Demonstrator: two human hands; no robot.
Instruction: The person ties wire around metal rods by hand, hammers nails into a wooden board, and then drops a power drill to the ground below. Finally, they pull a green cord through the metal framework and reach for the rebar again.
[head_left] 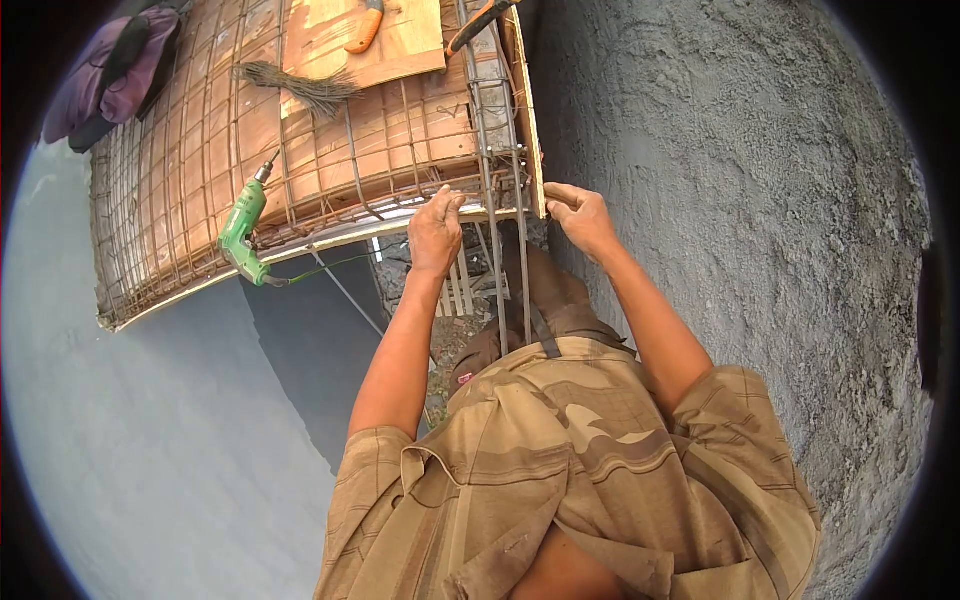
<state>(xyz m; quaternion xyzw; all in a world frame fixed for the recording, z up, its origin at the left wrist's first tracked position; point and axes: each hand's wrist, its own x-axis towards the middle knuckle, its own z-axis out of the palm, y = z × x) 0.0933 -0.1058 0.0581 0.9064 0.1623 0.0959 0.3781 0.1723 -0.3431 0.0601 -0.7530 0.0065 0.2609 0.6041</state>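
Observation:
My left hand (436, 232) is raised at the near edge of the formwork, its fingers closed in a pinch beside the steel rebar (495, 215). What those fingers hold, if anything, I cannot tell. To the right, my right hand (583, 220) has its thumb and fingers closed at the lower corner of the upright plywood side board (533, 140). Between my hands, long rebars run down toward my waist. A mesh of tied rebar (215, 130) covers the plywood deck.
A green power drill (243, 222) lies on the mesh, its cord trailing below. Farther up are a bundle of tie wire (305, 87), a plywood piece (410, 35), an orange-handled tool (367, 27) and purple cloth (120, 75). A rough cement wall (740, 200) rises on the right.

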